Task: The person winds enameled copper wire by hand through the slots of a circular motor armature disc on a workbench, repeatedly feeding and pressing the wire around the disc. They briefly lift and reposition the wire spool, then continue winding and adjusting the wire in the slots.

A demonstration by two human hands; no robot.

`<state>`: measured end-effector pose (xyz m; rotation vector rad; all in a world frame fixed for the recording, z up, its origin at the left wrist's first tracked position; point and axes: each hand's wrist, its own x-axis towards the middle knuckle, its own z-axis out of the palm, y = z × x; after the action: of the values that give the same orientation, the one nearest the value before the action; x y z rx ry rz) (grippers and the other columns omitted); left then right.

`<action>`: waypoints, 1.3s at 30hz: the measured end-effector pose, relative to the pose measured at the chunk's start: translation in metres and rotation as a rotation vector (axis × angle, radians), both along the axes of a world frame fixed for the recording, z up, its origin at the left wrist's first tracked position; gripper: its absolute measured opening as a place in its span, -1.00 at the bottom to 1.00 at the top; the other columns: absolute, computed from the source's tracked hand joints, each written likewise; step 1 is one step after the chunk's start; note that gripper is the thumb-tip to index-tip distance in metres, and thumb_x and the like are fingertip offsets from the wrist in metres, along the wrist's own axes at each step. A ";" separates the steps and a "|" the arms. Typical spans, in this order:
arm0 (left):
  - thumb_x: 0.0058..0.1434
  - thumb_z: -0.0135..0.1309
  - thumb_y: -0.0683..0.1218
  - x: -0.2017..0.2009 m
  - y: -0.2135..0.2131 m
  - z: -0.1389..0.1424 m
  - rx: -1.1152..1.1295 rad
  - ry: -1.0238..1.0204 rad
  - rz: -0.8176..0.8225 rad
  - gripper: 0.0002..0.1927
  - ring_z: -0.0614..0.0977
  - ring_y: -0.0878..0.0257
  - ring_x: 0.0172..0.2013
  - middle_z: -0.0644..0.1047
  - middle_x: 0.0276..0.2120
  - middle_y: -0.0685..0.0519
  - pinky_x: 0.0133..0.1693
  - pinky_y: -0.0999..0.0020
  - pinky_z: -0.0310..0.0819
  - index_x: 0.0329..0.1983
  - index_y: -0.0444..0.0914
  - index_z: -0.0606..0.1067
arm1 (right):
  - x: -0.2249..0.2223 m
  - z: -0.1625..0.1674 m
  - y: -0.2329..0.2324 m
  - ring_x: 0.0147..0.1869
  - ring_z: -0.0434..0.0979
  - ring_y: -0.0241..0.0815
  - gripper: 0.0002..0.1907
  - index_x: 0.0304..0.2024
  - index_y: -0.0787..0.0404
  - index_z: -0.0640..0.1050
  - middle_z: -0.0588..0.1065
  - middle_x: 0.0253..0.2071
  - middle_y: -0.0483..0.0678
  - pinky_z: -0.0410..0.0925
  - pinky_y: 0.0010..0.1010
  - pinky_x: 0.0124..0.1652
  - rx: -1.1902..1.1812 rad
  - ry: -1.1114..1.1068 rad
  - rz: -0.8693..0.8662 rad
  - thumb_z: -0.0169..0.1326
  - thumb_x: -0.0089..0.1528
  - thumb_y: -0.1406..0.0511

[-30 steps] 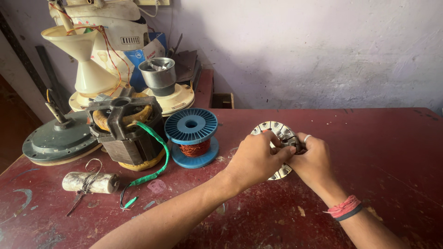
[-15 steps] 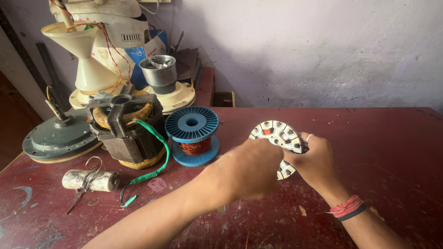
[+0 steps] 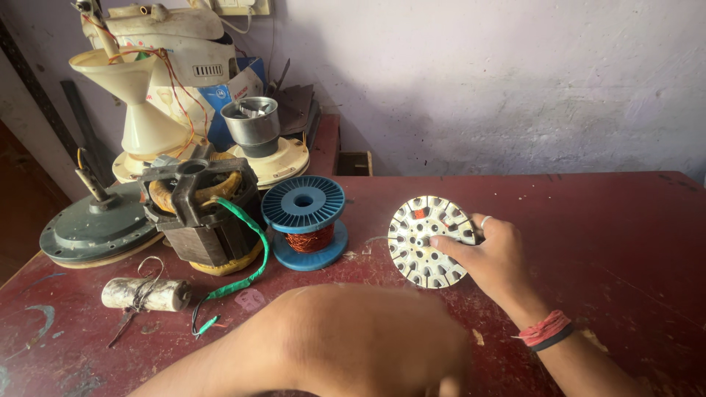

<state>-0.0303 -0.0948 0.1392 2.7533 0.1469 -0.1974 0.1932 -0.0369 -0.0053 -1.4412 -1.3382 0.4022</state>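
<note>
On the red table point(image 3: 603, 220), right hand point(image 3: 500, 257) props stator disc point(image 3: 430, 240) upright.

blue-white carton point(image 3: 228, 99), back left, behind appliances

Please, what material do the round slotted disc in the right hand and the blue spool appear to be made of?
The round slotted disc, held upright by the right hand, looks like pale bare metal with a dull shine, probably stamped steel. The blue spool looks like moulded plastic, with ribbed matt flanges; its reddish winding looks like copper wire.

Round slotted metal stator disc point(image 3: 429, 240), tilted on edge above the red table point(image 3: 625, 235).
</note>
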 end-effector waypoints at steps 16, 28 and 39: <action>0.13 0.16 -0.06 0.044 0.061 -0.059 0.277 -0.185 0.549 -0.77 0.70 0.04 -0.43 0.58 -0.57 -0.16 -0.24 0.15 0.64 -0.38 -0.37 0.59 | -0.004 0.009 -0.008 -0.06 0.67 -0.26 -0.35 0.16 0.29 0.50 0.63 -0.07 0.00 0.54 -0.46 -0.12 0.189 -0.018 0.096 0.36 0.02 0.30; 0.17 0.00 -0.16 0.033 0.053 -0.035 0.215 -0.251 0.570 -0.79 0.70 -0.05 -0.34 0.61 -0.44 -0.22 -0.12 0.10 0.58 -0.47 -0.34 0.59 | 0.007 -0.002 -0.002 0.11 0.64 -0.18 -0.78 -0.14 0.21 0.71 0.54 0.18 0.01 0.54 -0.44 -0.01 0.197 -0.061 0.152 0.24 0.15 0.37; 0.31 -0.03 -0.13 0.037 0.103 -0.068 0.016 -0.678 0.495 -0.82 0.63 -0.20 -0.24 0.59 -0.29 -0.25 -0.16 -0.03 0.48 -0.14 -0.32 0.51 | 0.013 -0.004 0.000 0.00 0.62 -0.25 -0.81 -0.17 0.35 0.68 0.54 0.10 -0.03 0.52 -0.47 -0.11 0.221 -0.044 0.270 0.24 0.16 0.40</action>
<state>0.0070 0.0081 0.0710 2.5340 0.6198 0.8487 0.2065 -0.0365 -0.0094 -1.0969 -1.5679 0.3851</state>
